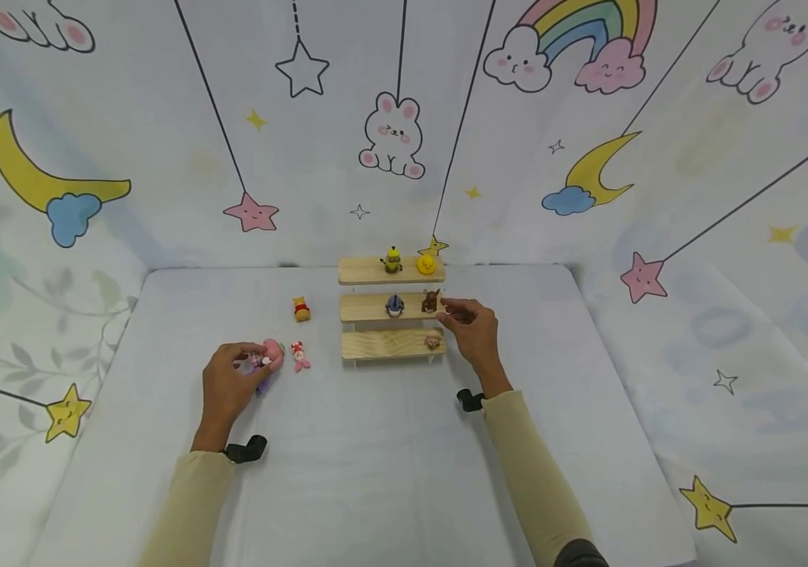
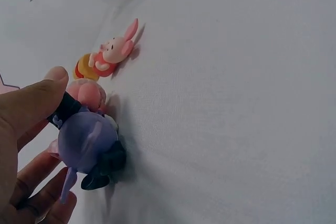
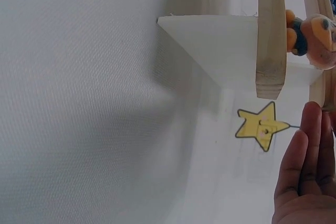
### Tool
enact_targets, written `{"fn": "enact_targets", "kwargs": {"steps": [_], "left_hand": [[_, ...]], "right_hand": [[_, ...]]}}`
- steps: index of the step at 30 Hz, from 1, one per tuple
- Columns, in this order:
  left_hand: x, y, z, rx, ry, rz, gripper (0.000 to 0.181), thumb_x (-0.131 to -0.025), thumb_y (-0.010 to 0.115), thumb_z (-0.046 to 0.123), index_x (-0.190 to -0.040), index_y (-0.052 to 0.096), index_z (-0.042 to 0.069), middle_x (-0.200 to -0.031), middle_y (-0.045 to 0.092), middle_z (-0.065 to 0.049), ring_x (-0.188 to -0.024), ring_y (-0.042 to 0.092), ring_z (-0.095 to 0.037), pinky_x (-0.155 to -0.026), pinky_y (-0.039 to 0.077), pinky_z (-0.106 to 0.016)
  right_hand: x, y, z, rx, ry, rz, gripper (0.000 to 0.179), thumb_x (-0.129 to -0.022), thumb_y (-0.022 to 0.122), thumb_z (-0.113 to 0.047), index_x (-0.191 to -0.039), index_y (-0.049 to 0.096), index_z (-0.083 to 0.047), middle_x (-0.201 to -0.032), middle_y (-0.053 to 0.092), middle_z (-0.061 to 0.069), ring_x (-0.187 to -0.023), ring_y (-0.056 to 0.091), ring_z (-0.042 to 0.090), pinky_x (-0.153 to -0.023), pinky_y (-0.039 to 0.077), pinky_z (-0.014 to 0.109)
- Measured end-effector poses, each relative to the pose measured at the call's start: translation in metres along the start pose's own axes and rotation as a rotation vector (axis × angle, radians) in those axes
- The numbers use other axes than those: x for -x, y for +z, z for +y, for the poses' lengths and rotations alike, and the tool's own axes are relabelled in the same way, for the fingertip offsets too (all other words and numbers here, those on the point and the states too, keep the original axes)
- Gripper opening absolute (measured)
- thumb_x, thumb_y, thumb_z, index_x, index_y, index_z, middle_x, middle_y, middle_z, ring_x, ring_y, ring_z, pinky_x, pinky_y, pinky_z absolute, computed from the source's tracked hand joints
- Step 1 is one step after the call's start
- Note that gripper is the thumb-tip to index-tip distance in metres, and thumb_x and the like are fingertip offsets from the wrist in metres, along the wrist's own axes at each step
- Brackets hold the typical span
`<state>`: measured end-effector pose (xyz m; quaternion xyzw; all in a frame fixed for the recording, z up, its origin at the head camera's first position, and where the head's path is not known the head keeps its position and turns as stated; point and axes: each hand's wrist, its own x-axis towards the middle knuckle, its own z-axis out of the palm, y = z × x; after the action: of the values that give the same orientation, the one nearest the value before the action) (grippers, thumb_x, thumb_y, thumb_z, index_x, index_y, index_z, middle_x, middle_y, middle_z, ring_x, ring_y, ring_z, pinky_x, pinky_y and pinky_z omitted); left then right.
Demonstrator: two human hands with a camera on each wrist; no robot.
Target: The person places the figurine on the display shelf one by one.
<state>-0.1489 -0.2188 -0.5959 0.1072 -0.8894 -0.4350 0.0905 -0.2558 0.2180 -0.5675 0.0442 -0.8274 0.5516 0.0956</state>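
My left hand (image 1: 228,382) curls over a cluster of small toy figurines at the left of the table. In the left wrist view, a purple figurine (image 2: 86,140) with dark green parts fills the space beside my thumb and fingers; it hides whether they pinch anything. A pink figurine (image 1: 274,354) lies just past the fingertips. My right hand (image 1: 473,331) is at the right end of the middle shelf (image 1: 368,309), its fingers fairly straight in the right wrist view. Its fingertips reach beside a brown figurine (image 1: 430,301); contact is unclear.
A blue-grey figurine (image 1: 394,305) shares the middle shelf. Yellow-green (image 1: 393,260) and yellow figurines (image 1: 426,264) stand on the top shelf (image 1: 361,272). One small figurine (image 1: 433,341) sits on the bottom shelf (image 1: 383,345). A bear figurine (image 1: 301,309) and a piglet figurine (image 1: 300,357) lie left of the shelves.
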Motion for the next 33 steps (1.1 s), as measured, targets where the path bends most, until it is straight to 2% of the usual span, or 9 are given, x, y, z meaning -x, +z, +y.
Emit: {"fn": "enact_targets", "kwargs": {"steps": [7,10,16,21,24,27,31,33], "left_hand": [[-0.001,0.001,0.001,-0.054,0.003,0.000,0.036,-0.093,0.085,0.024,-0.122,0.075,0.005,-0.132,0.068,-0.020,-0.123,0.061,-0.039,-0.110,0.048,-0.059],[-0.002,0.003,0.003,-0.106,0.040,-0.004,0.039,-0.093,0.084,0.026,-0.126,0.074,0.005,-0.131,0.069,-0.023,-0.122,0.059,-0.042,-0.107,0.047,-0.061],[-0.005,0.010,0.006,-0.227,0.093,0.023,0.045,-0.092,0.083,0.029,-0.127,0.074,0.004,-0.130,0.072,-0.024,-0.113,0.058,-0.040,-0.097,0.051,-0.058],[-0.008,0.015,0.010,-0.270,0.087,0.040,0.049,-0.091,0.084,0.030,-0.129,0.072,0.001,-0.131,0.071,-0.026,-0.119,0.057,-0.043,-0.101,0.051,-0.060],[-0.012,0.016,0.013,-0.271,0.065,0.049,0.048,-0.092,0.084,0.028,-0.129,0.072,0.000,-0.132,0.071,-0.027,-0.122,0.055,-0.045,-0.103,0.049,-0.061],[-0.015,0.015,0.017,-0.269,0.042,0.047,0.047,-0.093,0.083,0.027,-0.128,0.073,-0.002,-0.132,0.069,-0.029,-0.123,0.054,-0.046,-0.103,0.049,-0.062],[-0.019,0.011,0.018,-0.254,0.028,0.036,0.046,-0.095,0.079,0.027,-0.129,0.073,-0.004,-0.130,0.069,-0.031,-0.120,0.055,-0.046,-0.099,0.051,-0.062],[-0.021,0.008,0.017,-0.223,0.019,0.039,0.044,-0.098,0.075,0.026,-0.130,0.072,-0.004,-0.127,0.070,-0.031,-0.117,0.056,-0.045,-0.096,0.051,-0.061]], "right_hand": [[0.000,0.000,-0.002,-0.010,0.002,0.009,0.034,-0.088,0.087,-0.030,-0.117,0.082,-0.014,-0.110,0.076,0.012,-0.093,0.070,0.019,-0.079,0.055,0.011],[0.000,0.001,-0.002,-0.018,0.003,0.010,0.035,-0.088,0.087,-0.028,-0.119,0.081,-0.012,-0.111,0.076,0.015,-0.095,0.070,0.024,-0.079,0.054,0.009],[0.000,0.002,-0.004,-0.018,0.018,0.014,0.033,-0.090,0.086,-0.018,-0.121,0.080,-0.005,-0.113,0.074,0.022,-0.100,0.070,0.036,-0.078,0.051,0.006],[0.002,0.003,-0.012,-0.022,0.028,0.013,0.031,-0.092,0.082,-0.008,-0.121,0.077,0.003,-0.114,0.072,0.030,-0.101,0.069,0.044,-0.077,0.050,0.006],[0.006,0.003,-0.025,-0.028,0.028,0.015,0.030,-0.092,0.081,-0.005,-0.120,0.076,0.006,-0.112,0.071,0.031,-0.099,0.068,0.043,-0.077,0.051,0.006],[0.010,0.001,-0.037,-0.011,0.027,0.016,0.030,-0.093,0.081,-0.006,-0.120,0.077,0.005,-0.112,0.072,0.029,-0.098,0.070,0.037,-0.078,0.051,0.007],[0.012,-0.002,-0.043,0.010,0.027,0.006,0.031,-0.094,0.081,-0.007,-0.122,0.076,0.003,-0.114,0.073,0.026,-0.097,0.071,0.027,-0.079,0.053,0.008],[0.012,-0.003,-0.044,-0.002,0.028,0.000,0.031,-0.094,0.081,-0.007,-0.122,0.076,0.004,-0.114,0.073,0.026,-0.096,0.071,0.026,-0.079,0.053,0.009]]}}
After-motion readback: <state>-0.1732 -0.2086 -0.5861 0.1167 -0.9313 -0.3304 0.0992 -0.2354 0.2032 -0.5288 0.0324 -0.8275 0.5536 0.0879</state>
